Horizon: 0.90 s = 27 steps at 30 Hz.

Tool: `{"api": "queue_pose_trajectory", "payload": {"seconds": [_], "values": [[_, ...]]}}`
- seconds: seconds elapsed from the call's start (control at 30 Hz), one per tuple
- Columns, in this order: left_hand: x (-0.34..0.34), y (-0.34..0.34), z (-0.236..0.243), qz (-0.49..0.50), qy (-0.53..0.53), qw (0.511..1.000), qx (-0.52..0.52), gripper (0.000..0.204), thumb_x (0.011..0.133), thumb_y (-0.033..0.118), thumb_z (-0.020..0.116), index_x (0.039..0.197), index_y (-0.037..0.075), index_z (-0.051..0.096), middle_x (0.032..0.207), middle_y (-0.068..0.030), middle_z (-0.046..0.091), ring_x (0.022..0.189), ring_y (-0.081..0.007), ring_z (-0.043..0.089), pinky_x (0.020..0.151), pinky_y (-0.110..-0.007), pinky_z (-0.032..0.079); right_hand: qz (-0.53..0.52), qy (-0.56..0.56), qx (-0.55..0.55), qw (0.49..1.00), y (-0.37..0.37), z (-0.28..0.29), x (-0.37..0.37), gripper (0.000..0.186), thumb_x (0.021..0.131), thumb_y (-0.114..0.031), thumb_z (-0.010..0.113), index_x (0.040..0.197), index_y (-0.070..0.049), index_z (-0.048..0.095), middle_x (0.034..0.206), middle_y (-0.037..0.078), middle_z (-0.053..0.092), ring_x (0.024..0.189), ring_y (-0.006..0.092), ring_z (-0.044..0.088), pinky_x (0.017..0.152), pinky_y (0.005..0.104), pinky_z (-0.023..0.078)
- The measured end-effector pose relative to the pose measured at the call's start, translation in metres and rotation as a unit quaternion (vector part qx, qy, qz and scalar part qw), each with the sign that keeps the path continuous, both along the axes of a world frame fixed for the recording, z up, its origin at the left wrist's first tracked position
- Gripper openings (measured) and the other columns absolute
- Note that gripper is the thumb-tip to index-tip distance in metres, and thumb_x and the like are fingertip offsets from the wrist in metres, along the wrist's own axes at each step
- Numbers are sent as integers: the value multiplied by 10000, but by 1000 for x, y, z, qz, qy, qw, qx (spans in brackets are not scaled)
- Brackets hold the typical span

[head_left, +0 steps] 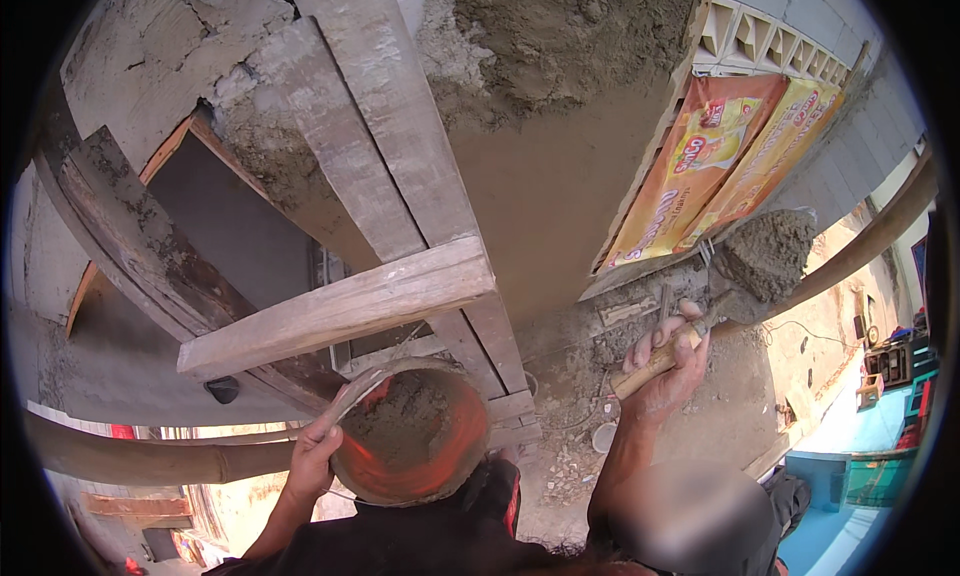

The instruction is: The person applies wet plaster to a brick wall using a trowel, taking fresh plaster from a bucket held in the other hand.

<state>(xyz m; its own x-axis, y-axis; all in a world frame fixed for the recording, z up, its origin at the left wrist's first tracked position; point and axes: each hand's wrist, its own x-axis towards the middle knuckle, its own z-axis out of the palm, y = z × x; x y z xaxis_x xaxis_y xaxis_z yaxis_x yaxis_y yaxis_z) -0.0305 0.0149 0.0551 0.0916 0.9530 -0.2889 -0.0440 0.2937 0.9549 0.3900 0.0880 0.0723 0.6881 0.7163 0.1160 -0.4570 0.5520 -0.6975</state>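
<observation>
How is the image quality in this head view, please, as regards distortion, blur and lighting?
Head view: fisheye bends the wooden planks and darkens the rim; daylight is bright on the wall, the orange bucket glows; a blurred patch sits below the right hand; the left hand and trowel are sharp.

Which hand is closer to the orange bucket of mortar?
Left. The left hand grips the rim of the orange bucket; the right hand is off to its right, holding a loaded trowel.
</observation>
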Motion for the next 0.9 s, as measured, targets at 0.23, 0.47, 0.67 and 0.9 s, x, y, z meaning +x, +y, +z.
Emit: {"api": "queue_pose_trajectory", "payload": {"seconds": [0.23, 0.47, 0.67, 0.9], "values": [[-8, -13, 6, 17, -9, 1000, -23, 533, 972, 236, 615, 1413, -35, 488, 872, 59, 636, 749, -13, 547, 726, -192, 444, -350, -106, 204, 908, 101, -5, 10, 404, 956, -63, 581, 1291, -42, 356, 840, 83, 506, 590, 159, 553, 510, 290, 508], [22, 5, 16, 6, 45, 997, 61, 701, 933, 396, 637, 1376, -123, 478, 1472, -221, 468, 1353, -269, 463, 1141, -387, 322, -485, -157, 185, 840, 223, -29, -35, 246, 928, -38, 609, 1019, -12, 383, 799, 74, 523, 585, 182, 543, 512, 315, 481], [18, -4, 25, -20, 72, 996, 50, 713, 912, 427, 643, 1369, -102, 504, 1518, -260, 388, 1446, -318, 338, 1203, -426, 167, -43, -529, -158, 833, 173, -296, -65, 179, 864, -61, 627, 1015, 14, 564, 797, 241, 622, 746, 476, 608, 617, 509, 469], [13, 6, 13, -23, 38, 999, 26, 677, 922, 367, 601, 1396, -99, 474, 1537, -238, 376, 1487, -317, 256, 1214, -424, 108, -8, -541, -226, 810, 127, -259, -18, 309, 918, -99, 603, 1164, 73, 532, 858, 285, 606, 809, 489, 607, 704, 495, 479]]}}
